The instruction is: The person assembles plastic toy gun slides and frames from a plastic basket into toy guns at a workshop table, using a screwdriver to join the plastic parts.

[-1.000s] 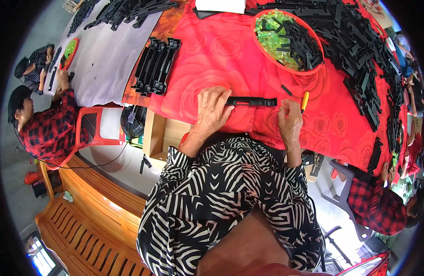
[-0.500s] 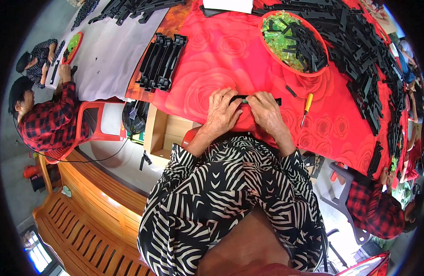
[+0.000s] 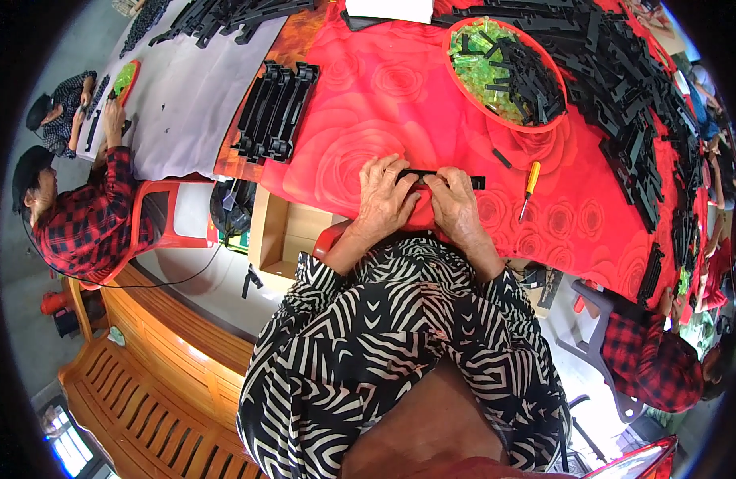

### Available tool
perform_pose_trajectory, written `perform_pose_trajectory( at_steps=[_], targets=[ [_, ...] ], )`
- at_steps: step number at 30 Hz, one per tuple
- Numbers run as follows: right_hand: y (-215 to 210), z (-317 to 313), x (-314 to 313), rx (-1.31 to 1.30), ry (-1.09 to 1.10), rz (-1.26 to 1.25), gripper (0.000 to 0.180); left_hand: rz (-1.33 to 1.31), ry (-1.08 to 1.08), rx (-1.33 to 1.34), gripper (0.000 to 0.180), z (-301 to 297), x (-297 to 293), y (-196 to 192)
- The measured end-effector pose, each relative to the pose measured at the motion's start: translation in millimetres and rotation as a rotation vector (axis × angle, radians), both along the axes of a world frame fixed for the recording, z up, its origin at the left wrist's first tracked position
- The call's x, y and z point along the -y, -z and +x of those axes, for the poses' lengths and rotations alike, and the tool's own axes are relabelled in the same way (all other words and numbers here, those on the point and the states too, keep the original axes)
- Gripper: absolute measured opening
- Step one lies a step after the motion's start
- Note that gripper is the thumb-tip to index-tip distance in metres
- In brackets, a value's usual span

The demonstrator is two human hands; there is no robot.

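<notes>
Where the red rose-patterned tablecloth point(image 3: 360, 96) reaches the near table edge, a long black plastic strip point(image 3: 455, 179) is seen in the head view, lying flat with its long axis running left-right, slightly tilted down toward the right. Its right end points toward a yellow-handled screwdriver point(image 3: 529, 185) lying just beside it; its left end is covered by the fingers of the left hand point(image 3: 384, 198). The strip is pinched at its left part by the left hand, fingers curled over it. The middle of the strip is gripped by the right hand point(image 3: 454, 206), thumb and fingertips closed on it. Both hands are held close together, nearly touching. How far the strip extends under the hands cannot be told; only the right end is shown clear.

Beyond the hands, a red bowl point(image 3: 543, 128) with green and black small parts is set on the cloth. A row of black brackets point(image 3: 274, 112) is stacked to the left, and a heap of black strips point(image 3: 639, 104) is piled along the right side, bent by the lens. A cardboard box point(image 3: 284, 235) is seen below the table edge. A person in a red checked shirt point(image 3: 88, 223) is seated at far left; another checked sleeve point(image 3: 651, 359) is cut off at lower right.
</notes>
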State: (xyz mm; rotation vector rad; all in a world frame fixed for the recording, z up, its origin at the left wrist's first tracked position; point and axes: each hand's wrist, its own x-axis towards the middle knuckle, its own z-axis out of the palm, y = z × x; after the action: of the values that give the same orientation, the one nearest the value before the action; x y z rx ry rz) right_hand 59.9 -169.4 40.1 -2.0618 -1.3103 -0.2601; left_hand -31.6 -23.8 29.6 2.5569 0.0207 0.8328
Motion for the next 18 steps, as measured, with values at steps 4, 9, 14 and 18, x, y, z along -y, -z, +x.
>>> perform_pose_trajectory(
  at_steps=[4,9,14,18],
  targets=[
    [-2.7,2.5,2.6,-0.241,-0.014,0.14,0.024,-0.068,0.01,0.022,0.042,-1.2,-2.7,3.4],
    [-13.2,3.3,-0.1,-0.379,0.007,0.199,0.018,-0.094,0.02,0.028,0.048,-0.4,-6.5,-3.8],
    [1.6,5.1,0.1,-0.269,-0.033,0.183,0.022,0.05,0.003,-0.221,0.047,-1.2,-20.3,-19.6],
    [-0.2,0.3,0.6,-0.121,-0.013,0.161,0.024,0.002,0.04,-0.133,0.041,-7.9,-24.0,-16.1]
  ],
)
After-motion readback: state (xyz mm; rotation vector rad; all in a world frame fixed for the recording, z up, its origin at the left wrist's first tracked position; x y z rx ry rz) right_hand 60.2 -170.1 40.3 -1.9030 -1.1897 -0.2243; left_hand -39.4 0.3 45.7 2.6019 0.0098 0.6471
